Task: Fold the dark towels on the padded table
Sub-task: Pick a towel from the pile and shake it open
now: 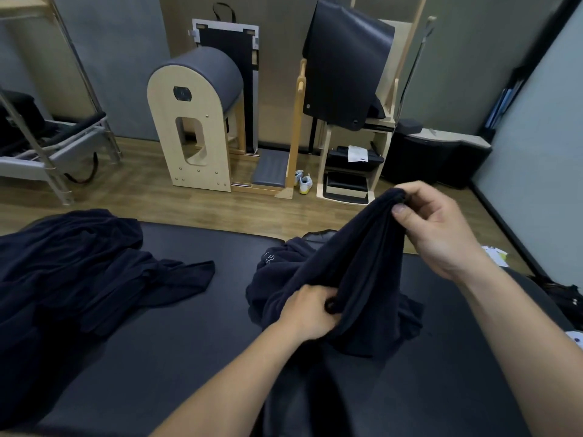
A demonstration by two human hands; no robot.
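- a dark towel (356, 272) is held bunched over the padded table (176, 348), its upper edge pinched by the right hand (438, 228), thumb against curled fingers.
- lower down, a fold is clamped in the left hand (310, 310).
- the edge between the grips should probably be drawn taut and corners found before any fold is laid.
- below the grips the thick, soft cloth hangs in heavy creases onto the table's smooth matte top.
- well left of the grips, other towels (79, 266) lie heaped.

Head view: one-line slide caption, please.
Right hand pinches the dark towel high, left hand grips it lower, over the padded table; more crumpled towels lie left.
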